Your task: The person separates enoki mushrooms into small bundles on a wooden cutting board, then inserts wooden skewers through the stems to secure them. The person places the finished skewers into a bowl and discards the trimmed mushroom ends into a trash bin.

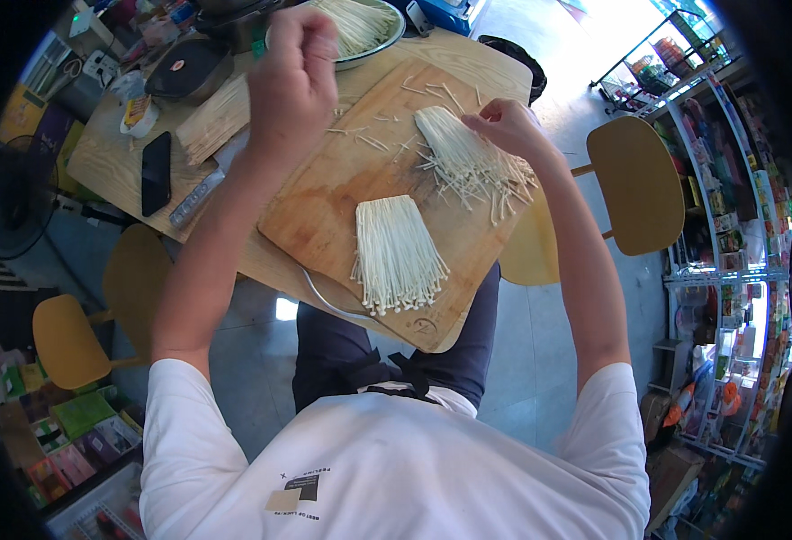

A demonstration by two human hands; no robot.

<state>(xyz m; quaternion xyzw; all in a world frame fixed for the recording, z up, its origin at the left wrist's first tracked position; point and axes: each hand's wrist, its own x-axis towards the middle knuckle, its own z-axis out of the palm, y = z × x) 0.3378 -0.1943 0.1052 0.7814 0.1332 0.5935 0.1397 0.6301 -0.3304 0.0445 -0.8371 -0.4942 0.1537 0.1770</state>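
My left hand (295,77) is raised with curled fingers beside the rim of a bowl (401,32) of enoki mushrooms (359,23); motion blurs it, and I cannot see whether anything is inside it. With bent fingers, my right hand (507,128) pinches the upper right edge of a loose enoki bunch (460,152) on the wooden chopping board (328,196). A second, neater enoki bunch (399,253) lies nearer to me, caps towards my body. Loose stems (372,142) are scattered over the board. Under my left forearm, a knife (197,196) is partly hidden.
A bundle of thin pale sticks (214,121), a black phone (156,174), a dark lidded pan (190,67) and a small white tub (139,120) occupy the table's left side. The board overhangs the front table edge. Yellow chairs (635,185) and stocked shelves (727,223) stand around.
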